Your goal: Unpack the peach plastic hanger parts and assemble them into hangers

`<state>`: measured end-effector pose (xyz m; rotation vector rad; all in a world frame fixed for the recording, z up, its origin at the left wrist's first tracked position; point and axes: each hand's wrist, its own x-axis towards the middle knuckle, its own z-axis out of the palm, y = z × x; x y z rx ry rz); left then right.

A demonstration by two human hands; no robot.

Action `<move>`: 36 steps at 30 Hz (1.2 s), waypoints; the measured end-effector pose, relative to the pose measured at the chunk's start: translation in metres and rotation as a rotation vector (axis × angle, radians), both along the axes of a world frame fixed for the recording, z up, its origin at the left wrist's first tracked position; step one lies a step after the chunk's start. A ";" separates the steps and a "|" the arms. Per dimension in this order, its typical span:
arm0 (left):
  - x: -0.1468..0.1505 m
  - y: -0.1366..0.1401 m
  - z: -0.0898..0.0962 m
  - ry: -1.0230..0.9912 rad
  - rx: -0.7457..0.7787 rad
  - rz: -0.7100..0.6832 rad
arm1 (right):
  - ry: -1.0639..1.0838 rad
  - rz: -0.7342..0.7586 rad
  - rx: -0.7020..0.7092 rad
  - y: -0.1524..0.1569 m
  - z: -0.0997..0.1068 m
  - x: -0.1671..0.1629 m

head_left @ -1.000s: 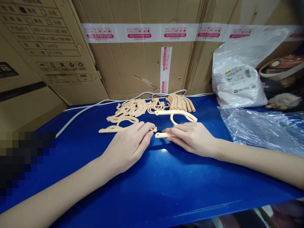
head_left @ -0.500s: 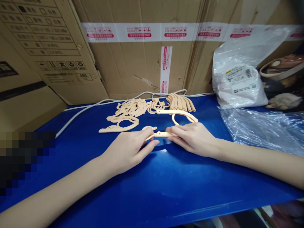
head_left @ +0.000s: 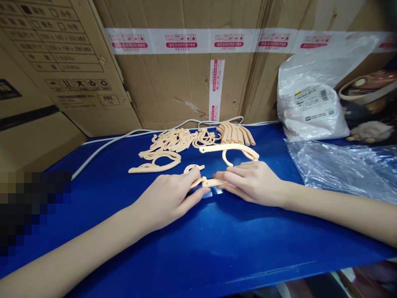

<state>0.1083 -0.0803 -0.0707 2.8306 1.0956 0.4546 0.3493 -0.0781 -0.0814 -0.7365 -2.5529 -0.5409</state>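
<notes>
My left hand (head_left: pixel 169 192) is closed in a pinch on a small beige plastic hanger hook (head_left: pixel 194 167), whose curved end shows above my fingers. Between finger and thumb of my right hand (head_left: pixel 248 182) is a beige folding hanger arm (head_left: pixel 214 182). Its holed end meets the hook piece at my left fingertips; whether they are locked together I cannot tell. Just beyond my right hand, another hanger arm (head_left: pixel 228 147) with a curved strip extends behind my knuckles, its far joint partly hidden.
Folded hanger parts (head_left: pixel 161 161), a heap of small pieces (head_left: pixel 173 140) and a row of arms (head_left: pixel 235 134) lie at the back of the blue table (head_left: pixel 198 248). White cable (head_left: pixel 102 147) runs behind them. Cardboard boxes (head_left: pixel 173 82) wall the back; a plastic bag (head_left: pixel 313 107) stands right.
The holed end of the arm has come down slightly and closer to my left fingertips, where it now meets the hook piece. The upper arm has shifted a little left.
</notes>
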 end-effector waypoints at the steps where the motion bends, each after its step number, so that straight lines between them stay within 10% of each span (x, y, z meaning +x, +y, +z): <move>1: 0.000 0.000 0.000 0.015 0.003 -0.004 | 0.001 0.008 0.008 0.000 0.000 0.000; 23: 0.001 0.005 0.000 0.296 0.563 -0.117 | -0.047 -0.033 -0.034 0.001 -0.005 0.000; 36: 0.000 0.010 -0.001 0.369 0.855 -0.187 | -0.040 -0.016 -0.392 0.005 -0.001 0.000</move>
